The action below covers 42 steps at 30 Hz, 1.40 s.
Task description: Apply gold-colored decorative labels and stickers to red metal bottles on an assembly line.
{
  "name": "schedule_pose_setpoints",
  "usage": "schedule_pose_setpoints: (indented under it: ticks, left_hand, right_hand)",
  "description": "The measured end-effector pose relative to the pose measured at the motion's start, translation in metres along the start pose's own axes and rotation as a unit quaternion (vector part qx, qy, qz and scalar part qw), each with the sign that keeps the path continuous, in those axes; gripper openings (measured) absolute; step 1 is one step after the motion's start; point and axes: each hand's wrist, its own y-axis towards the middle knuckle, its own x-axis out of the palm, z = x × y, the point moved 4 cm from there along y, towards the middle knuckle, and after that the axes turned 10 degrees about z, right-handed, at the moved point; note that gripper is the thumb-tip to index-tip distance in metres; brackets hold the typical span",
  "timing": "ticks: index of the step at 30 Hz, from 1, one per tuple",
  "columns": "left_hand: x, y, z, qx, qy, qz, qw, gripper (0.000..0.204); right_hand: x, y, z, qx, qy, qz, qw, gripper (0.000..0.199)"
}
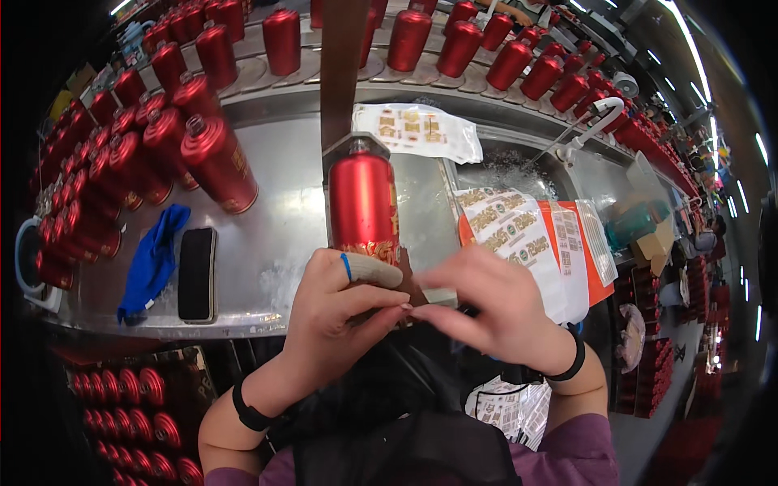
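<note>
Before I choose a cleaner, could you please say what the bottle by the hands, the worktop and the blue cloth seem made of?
Bottle: perhaps glass or metal under a satin red metallic coat, by its sheen. Worktop: probably stainless steel, grey with dull reflections. Cloth: likely fabric, matte with soft folds.

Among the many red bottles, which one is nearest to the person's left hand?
The single red bottle in the middle, by the brown bar, just beyond the left hand. The others, such as the group at left, are clearly farther away.
</note>
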Motion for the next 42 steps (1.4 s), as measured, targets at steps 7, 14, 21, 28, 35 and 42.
schedule_pose_setpoints:
  ticks: [7,14,21,28,35,42]
  left_hand:
    - [-0.004,-0.014,-0.007,-0.078,-0.056,0.025,0.995,0.022]
    - [-0.009,-0.036,-0.031,-0.195,-0.113,0.046,0.973,0.020]
    - [0.001,-0.055,-0.058,-0.225,-0.021,0.089,0.970,0.012]
    - [0.002,-0.059,-0.061,-0.233,0.015,0.088,0.968,0.012]
    - [0.004,-0.063,-0.065,-0.244,-0.003,0.094,0.965,0.013]
    - [0.006,-0.062,-0.066,-0.240,-0.001,0.104,0.965,0.012]
  right_hand:
    - [0.059,-0.031,0.028,0.328,0.385,-0.045,0.861,0.036]
    - [0.056,-0.036,0.038,0.366,0.339,-0.041,0.866,0.009]
    - [0.067,-0.027,0.059,0.371,0.243,-0.051,0.895,0.006]
    - [0.078,-0.036,0.073,0.384,0.260,-0.022,0.885,0.017]
    - [0.078,-0.036,0.071,0.400,0.260,-0.026,0.879,0.009]
    - [0.079,-0.038,0.076,0.417,0.277,-0.025,0.865,0.015]
